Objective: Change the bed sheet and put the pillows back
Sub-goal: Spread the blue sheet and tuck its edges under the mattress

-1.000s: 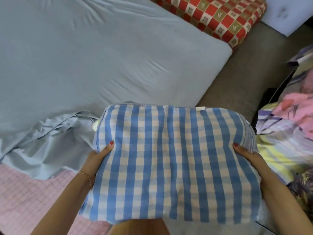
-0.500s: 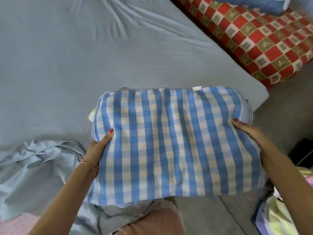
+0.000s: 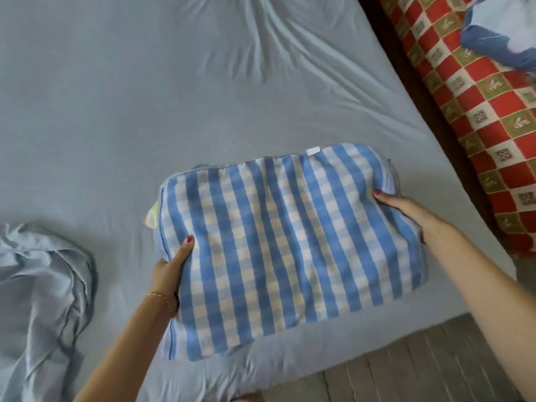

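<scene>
Head view: the pillow (image 3: 290, 250), in a blue checked cover, lies on or just above the bed (image 3: 145, 111) near its foot-side edge. The left hand (image 3: 169, 274) grips the pillow's left edge, thumb on top, and the right hand (image 3: 406, 210) grips its right edge, thumb on top; the other fingers of both are hidden beneath. A grey-blue sheet (image 3: 261, 82) is already stretched over the mattress, lightly creased beyond the pillow. Left of the pillow a bunched grey-blue cloth (image 3: 43, 285) lies loose. Right of it sits a red patterned mattress (image 3: 478, 111). The sheet change looks mostly done; settling this pillow and any others remains.
</scene>
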